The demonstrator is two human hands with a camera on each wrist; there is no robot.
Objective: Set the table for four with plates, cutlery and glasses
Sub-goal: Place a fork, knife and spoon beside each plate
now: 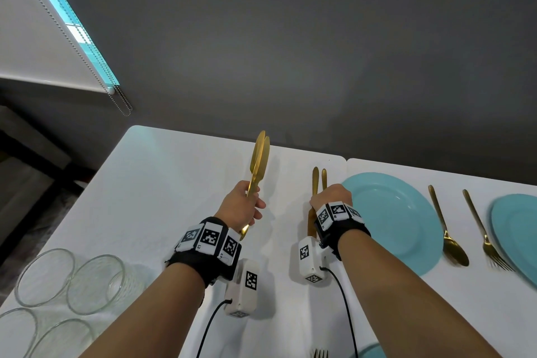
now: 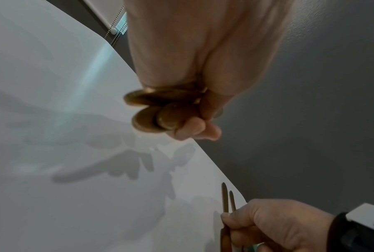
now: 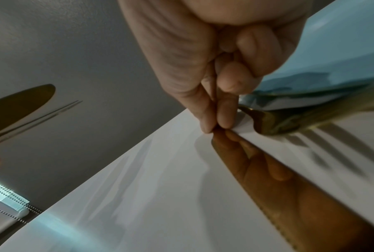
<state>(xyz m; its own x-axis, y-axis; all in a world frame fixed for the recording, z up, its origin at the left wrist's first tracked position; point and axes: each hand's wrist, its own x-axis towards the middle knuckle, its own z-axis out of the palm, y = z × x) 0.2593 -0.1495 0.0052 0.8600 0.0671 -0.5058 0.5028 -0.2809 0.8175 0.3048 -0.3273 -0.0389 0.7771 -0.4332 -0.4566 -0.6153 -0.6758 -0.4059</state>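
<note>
My left hand [image 1: 242,208] is raised above the white table [image 1: 162,183] and grips a bundle of gold knives [image 1: 259,160], blades pointing up and away. Their round handle ends [image 2: 160,110] stick out below my curled fingers. My right hand [image 1: 331,197] is low on the table just left of a teal plate [image 1: 406,212]. Its thumb and fingertips [image 3: 222,117] pinch a gold knife [image 3: 278,187] lying flat there. A gold fork [image 3: 274,122] lies beside it against the plate; I cannot tell whether it is held. Two handles [image 1: 319,180] poke out beyond the knuckles.
Several empty glasses [image 1: 96,282] stand at the near left corner. Right of the teal plate lie a gold spoon [image 1: 449,232] and a fork [image 1: 488,238], then a second teal plate [image 1: 517,229]. Fork tines [image 1: 321,353] and another plate rim [image 1: 372,352] show at the bottom edge.
</note>
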